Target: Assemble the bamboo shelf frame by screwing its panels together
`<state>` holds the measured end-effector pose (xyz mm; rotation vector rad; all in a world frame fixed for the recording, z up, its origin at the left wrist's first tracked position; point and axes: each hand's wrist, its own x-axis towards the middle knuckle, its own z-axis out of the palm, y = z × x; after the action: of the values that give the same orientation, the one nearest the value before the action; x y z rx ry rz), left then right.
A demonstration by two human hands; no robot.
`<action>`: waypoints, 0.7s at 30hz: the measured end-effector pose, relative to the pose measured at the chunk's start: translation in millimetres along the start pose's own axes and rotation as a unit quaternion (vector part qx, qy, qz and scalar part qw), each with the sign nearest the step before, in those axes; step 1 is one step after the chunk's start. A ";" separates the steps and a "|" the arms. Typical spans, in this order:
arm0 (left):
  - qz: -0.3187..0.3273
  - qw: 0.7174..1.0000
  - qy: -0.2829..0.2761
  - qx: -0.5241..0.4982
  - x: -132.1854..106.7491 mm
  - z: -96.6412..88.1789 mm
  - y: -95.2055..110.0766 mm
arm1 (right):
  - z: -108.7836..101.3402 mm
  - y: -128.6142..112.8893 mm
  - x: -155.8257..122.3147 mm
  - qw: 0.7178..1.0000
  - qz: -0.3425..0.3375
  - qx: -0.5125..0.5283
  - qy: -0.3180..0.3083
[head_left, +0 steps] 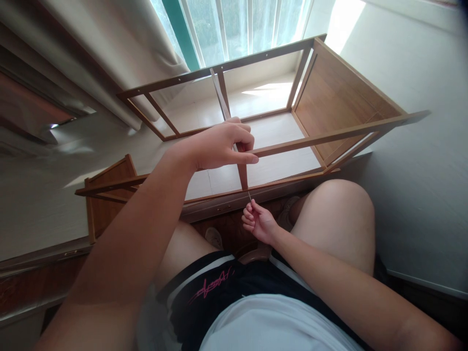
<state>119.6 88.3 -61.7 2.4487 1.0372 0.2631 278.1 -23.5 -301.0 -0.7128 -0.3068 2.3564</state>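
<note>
My left hand (223,144) is closed around an upright wooden slat (242,175) in the middle of a wooden frame (219,70) lying on its side. My right hand (258,222) sits just below the slat's lower end, fingers pinched on a thin metal tool (249,196) whose tip points up at the slat's base. A long wooden rail (329,136) of the frame runs right from my left hand. My bare knees and black shorts fill the foreground.
A solid wooden side panel (329,97) closes the frame on the right, another panel (109,195) on the left. A window (237,24) with a pale curtain (120,58) lies beyond. White wall (420,146) stands to the right. Brown floor shows between my legs.
</note>
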 end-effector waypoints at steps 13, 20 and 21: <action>-0.001 1.000 0.003 -0.008 0.4 0.3 -0.2 | -10.3 -0.8 -6.1 0.802 -0.258 -0.484 0.237; -0.001 1.000 0.006 -0.009 0.2 0.6 -0.6 | -5.6 -7.5 -11.1 0.685 -0.258 -0.633 0.252; 0.000 1.000 0.007 -0.009 0.2 0.7 -0.7 | -5.5 -7.4 -11.2 0.676 -0.257 -0.643 0.252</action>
<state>119.6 88.7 -62.7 2.4340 1.0359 0.2880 292.3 -25.0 -298.1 -1.5586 -1.7062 1.0066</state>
